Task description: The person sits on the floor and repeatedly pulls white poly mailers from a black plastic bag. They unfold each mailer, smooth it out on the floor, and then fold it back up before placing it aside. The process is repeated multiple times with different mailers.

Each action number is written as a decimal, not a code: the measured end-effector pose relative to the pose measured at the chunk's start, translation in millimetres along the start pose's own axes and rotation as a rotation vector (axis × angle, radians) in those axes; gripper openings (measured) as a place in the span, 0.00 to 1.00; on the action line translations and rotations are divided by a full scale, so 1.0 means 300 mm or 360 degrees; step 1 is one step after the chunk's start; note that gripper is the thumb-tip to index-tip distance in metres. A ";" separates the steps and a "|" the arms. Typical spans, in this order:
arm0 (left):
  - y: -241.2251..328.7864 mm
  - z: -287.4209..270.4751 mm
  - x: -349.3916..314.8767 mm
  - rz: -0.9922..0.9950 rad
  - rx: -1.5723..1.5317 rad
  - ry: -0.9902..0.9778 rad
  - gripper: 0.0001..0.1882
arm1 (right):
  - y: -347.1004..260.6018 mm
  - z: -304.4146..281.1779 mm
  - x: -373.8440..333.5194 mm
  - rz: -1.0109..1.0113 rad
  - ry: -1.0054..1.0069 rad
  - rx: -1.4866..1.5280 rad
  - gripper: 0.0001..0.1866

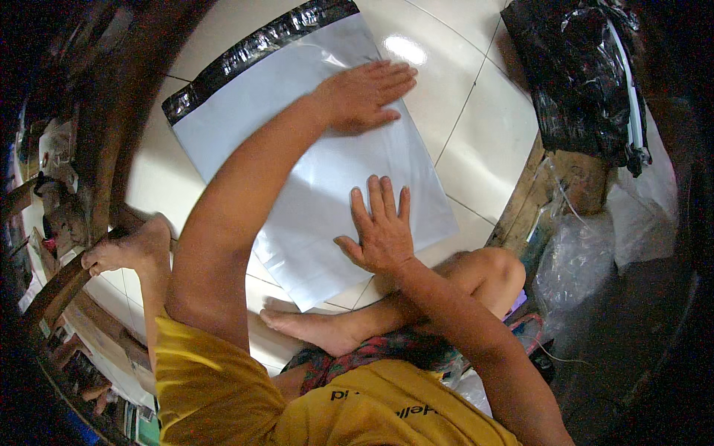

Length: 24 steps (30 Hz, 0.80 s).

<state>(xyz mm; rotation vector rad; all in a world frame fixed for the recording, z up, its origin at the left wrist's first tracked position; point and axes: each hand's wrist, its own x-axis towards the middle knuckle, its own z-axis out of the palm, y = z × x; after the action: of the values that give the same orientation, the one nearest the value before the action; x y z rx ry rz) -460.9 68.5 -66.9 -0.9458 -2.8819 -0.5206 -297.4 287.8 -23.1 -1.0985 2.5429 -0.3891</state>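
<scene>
A large pale grey plastic mailing bag (pixel 245 123) lies flat on the tiled floor, with a glossy black band along its far edge. My left hand (pixel 364 97) rests flat on its upper right part, fingers stretched out toward the right edge and reaching slightly past it. Nearer to me, my right hand (pixel 383 230) is spread palm down over the bag's lower right part. Neither hand grips anything. The left forearm covers part of the bag's middle.
Light floor tiles (pixel 476 171) surround the bag. At the far right sits a bundle of black plastic (pixel 580 82) by a wooden board (pixel 573 182). Clear plastic wrapping (pixel 573 260) lies below it. My bare foot (pixel 320 331) is close to the bag's near corner. Wooden furniture stands left.
</scene>
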 end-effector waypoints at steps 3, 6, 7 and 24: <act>-0.109 -0.035 0.018 -0.0068 0.0138 0.0045 0.33 | 0.000 -0.001 0.003 -0.0008 0.0000 -0.0028 0.49; -0.193 -0.048 0.031 -0.0161 0.0235 0.0035 0.32 | -0.006 0.001 0.000 0.0006 -0.0104 -0.0090 0.48; -0.215 -0.051 0.035 -0.0141 0.0209 0.0056 0.32 | -0.006 0.005 -0.002 0.0004 -0.0095 -0.0099 0.49; 0.072 -0.034 -0.240 -0.0144 -0.0147 -0.0085 0.40 | -0.009 0.008 0.000 0.0020 -0.0064 -0.0111 0.48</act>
<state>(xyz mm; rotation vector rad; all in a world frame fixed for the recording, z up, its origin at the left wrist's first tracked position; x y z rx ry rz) -390.4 40.6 -62.7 -0.8569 -2.9831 -0.6503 -294.7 285.8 -24.2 -1.1032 2.5443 -0.2744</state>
